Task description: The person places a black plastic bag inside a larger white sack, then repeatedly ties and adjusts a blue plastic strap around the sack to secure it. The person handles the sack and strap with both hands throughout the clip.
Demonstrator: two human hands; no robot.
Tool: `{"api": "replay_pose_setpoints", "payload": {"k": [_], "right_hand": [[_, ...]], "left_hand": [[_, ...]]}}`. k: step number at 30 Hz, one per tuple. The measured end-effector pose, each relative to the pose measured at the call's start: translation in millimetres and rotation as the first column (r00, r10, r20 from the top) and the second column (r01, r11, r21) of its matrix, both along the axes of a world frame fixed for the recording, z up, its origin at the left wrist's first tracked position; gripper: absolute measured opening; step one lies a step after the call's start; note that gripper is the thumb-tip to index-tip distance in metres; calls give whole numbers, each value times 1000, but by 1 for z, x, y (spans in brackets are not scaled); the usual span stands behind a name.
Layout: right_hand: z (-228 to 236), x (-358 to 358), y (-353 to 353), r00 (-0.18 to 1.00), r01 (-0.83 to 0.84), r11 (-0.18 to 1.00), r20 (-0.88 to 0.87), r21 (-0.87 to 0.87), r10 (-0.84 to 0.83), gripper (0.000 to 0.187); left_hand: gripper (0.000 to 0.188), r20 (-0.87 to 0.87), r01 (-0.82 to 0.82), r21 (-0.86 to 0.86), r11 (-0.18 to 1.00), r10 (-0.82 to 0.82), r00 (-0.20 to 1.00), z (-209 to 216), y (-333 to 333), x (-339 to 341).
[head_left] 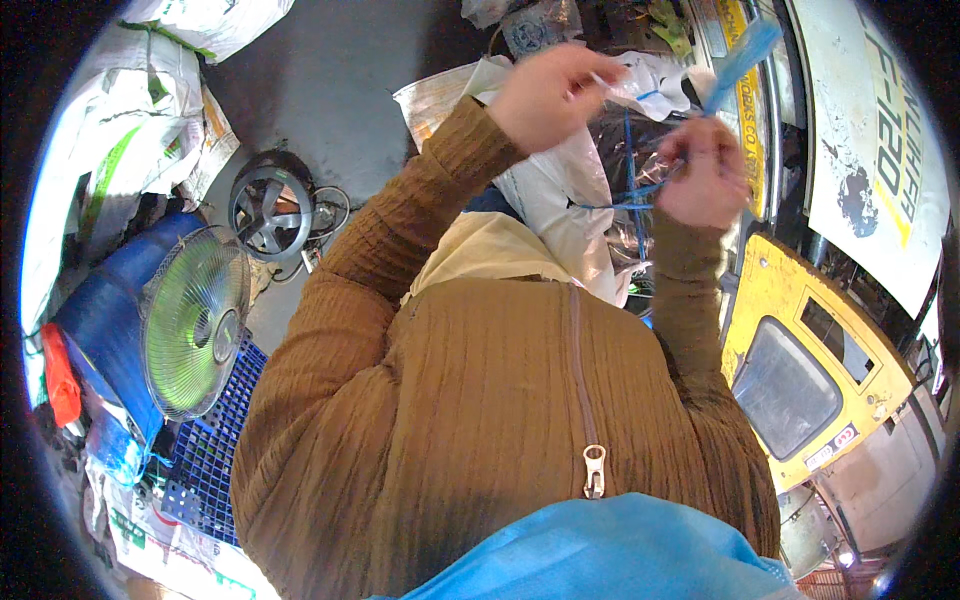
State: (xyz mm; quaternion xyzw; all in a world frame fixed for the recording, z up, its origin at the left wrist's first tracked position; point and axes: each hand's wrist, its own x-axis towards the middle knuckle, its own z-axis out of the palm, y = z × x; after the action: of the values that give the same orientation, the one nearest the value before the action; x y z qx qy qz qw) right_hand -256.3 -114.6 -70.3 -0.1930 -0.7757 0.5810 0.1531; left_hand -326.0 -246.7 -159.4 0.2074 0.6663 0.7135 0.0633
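Both my arms, in ribbed brown sleeves, reach up to a transparent bag of dark contents [625, 160], tied about with blue plastic twine [632, 206]. My right hand [703, 175] is closed at the bag's right side; a frayed tuft of the blue twine [745, 62] sticks up out of its fist. My left hand [555, 95] is curled and slightly blurred, fingers bent together beside crumpled white plastic [650, 90]. Something thin and whitish shows at its fingertips, too small to name. White sacking [560, 200] lies just below my hands.
At left, a green-bladed fan [197, 322] stands before a blue drum [115, 310], above a blue plastic grid [215, 440]. White sacks [140, 90] pile behind a black wheel [270, 207]. A yellow machine panel with a window [745, 345] and a white machine cover [840, 90] flank me at right.
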Motion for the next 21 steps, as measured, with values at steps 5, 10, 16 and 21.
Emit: {"api": "replay_pose_setpoints", "payload": {"k": [5, 10, 16, 21], "right_hand": [[48, 5, -7, 981, -130, 988, -137, 82, 140, 15], [77, 7, -4, 989, -86, 975, -102, 204, 109, 16], [-41, -4, 45, 842, -384, 851, 514, 357, 164, 17], [-100, -24, 41, 783, -551, 659, 592, 512, 194, 24]], "left_hand": [[22, -12, 327, 413, 850, -354, 935, 23, 57, 59], [21, 227, 328, 515, 792, -495, 839, 24, 75, 87], [25, 691, -141, 634, 760, -475, 545, 3, 58, 99], [26, 768, -97, 576, 811, -497, 405, -11, 41, 122]]}}
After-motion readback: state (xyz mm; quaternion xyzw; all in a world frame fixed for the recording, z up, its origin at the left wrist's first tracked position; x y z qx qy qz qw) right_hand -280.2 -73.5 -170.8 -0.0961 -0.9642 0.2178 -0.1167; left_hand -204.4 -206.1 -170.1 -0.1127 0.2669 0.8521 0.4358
